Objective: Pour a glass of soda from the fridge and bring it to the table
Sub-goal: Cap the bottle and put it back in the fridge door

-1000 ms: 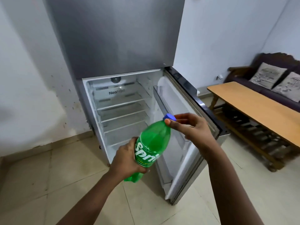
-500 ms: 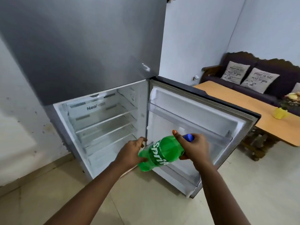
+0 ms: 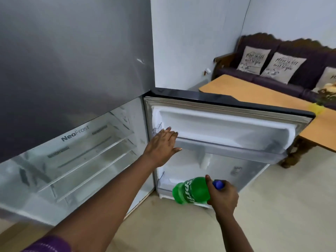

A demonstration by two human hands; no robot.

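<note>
Bottle out, fridge door next
Right hand (image 3: 222, 197) grips bottle (image 3: 190, 190) by neck, freeing flat, empty left hand (image 3: 162, 146) to push door (image 3: 236, 128) closed

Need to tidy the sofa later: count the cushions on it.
3. One cushion at the sofa's left end, one beside it, one cut off at the frame's right edge; more may lie beyond.

Fridge (image 3: 76, 60) lower door (image 3: 227, 124) swung open, shelves bare. L hand (image 3: 161, 146) flat, fingers straight, on inner door liner nr hinge side. R hand (image 3: 222, 196) grips green Sprite bottle (image 3: 190, 190) by neck, blue cap (image 3: 218, 184) by thumb, bottle tipped sideways. Wood counter (image 3: 254, 93) behind door, sofa (image 3: 291, 70) w/ cushions beyond.
</note>
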